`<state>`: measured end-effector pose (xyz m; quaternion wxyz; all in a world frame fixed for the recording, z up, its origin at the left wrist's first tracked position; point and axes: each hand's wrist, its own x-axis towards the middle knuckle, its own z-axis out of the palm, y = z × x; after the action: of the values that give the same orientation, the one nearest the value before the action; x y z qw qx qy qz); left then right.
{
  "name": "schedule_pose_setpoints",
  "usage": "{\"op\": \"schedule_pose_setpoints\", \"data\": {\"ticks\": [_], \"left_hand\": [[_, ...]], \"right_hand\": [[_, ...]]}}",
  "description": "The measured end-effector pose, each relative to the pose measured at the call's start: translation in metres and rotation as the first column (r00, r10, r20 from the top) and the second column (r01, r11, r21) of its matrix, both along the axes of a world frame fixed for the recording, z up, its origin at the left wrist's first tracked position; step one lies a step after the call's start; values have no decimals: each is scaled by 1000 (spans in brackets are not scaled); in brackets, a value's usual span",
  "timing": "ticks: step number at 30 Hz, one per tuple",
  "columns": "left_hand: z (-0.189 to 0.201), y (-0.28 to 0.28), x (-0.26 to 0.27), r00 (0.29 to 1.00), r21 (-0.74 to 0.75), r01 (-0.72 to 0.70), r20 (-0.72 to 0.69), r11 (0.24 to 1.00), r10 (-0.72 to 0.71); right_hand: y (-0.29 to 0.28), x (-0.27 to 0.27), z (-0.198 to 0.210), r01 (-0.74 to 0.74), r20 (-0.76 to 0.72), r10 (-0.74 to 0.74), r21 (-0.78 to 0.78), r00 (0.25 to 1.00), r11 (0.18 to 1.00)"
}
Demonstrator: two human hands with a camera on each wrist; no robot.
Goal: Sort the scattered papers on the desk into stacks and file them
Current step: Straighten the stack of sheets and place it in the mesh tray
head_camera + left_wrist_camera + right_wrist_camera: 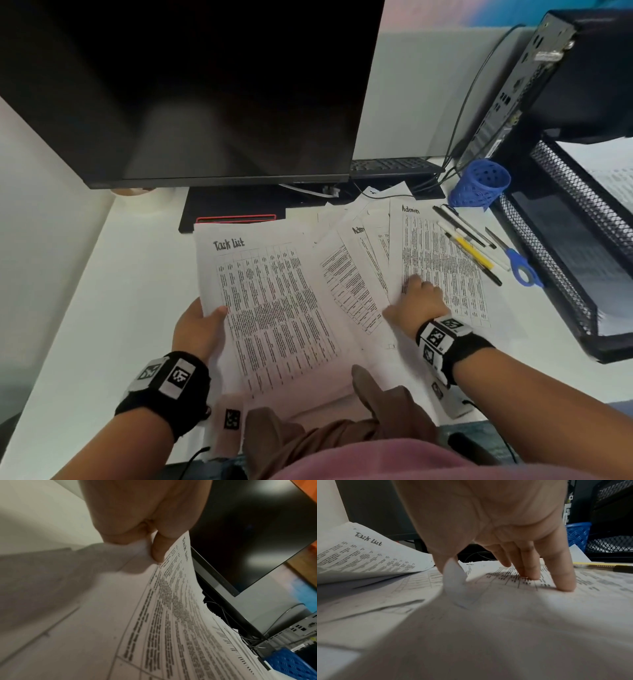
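Two hands: left hand (197, 330) pinches Task List sheet (274, 308)

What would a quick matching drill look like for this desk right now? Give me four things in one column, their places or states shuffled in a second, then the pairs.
Things:
1. Task List sheet
2. Admin sheet
3. blue pen cup
4. scissors

States:
A. lying flat beside the mesh tray, blue handles
B. raised off the desk, pinched at its edge by the left hand
C. standing behind the pens, next to the computer tower
D. flat on the desk under the fingertips of the right hand

Pairs: 1-B, 2-D, 3-C, 4-A
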<state>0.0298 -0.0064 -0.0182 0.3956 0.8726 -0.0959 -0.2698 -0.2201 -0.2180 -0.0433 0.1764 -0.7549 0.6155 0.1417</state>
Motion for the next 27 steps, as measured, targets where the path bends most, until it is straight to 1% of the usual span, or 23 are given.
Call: {"op": "schedule_pose_setpoints", "data": {"ticks": [3, 6, 8, 10, 15, 18, 22, 25, 27], "left_hand": [[-1, 1, 1, 1000, -51, -25, -7, 998, 25], [3, 1, 5, 998, -75, -53, 25, 996, 55], [7, -1, 7, 997, -98, -66, 40, 993, 70], [9, -2, 8, 997, -109, -59, 52, 992, 65], [10, -3, 2, 999, -115, -12, 41, 993, 17], [9, -3, -2, 1000, -122, -4, 30, 993, 7], [7, -6, -6, 1000, -131, 14, 9, 991, -13], [6, -10, -11, 999, -131, 33, -18, 991, -35], [4, -13, -15, 999, -126, 43, -26, 991, -47]], "right_hand": [[-7, -5, 1, -52, 6, 52, -37, 999, 998], [-13, -5, 2, -63, -58, 61, -44, 996, 997], [-15, -4, 2, -6, -116, 5, -9, 993, 1000], [-14, -4, -2, 63, -158, -63, -5, 985, 998], [-7, -3, -13, 107, -149, -120, -94, 982, 990], [-14, 0, -11, 15, -161, -39, -150, 986, 989], [-16, 9, -11, -13, -137, -3, -115, 991, 993], [-20, 13, -12, -52, -243, 41, -39, 969, 998], [-24, 12, -11, -122, -291, 118, 7, 949, 993]]}}
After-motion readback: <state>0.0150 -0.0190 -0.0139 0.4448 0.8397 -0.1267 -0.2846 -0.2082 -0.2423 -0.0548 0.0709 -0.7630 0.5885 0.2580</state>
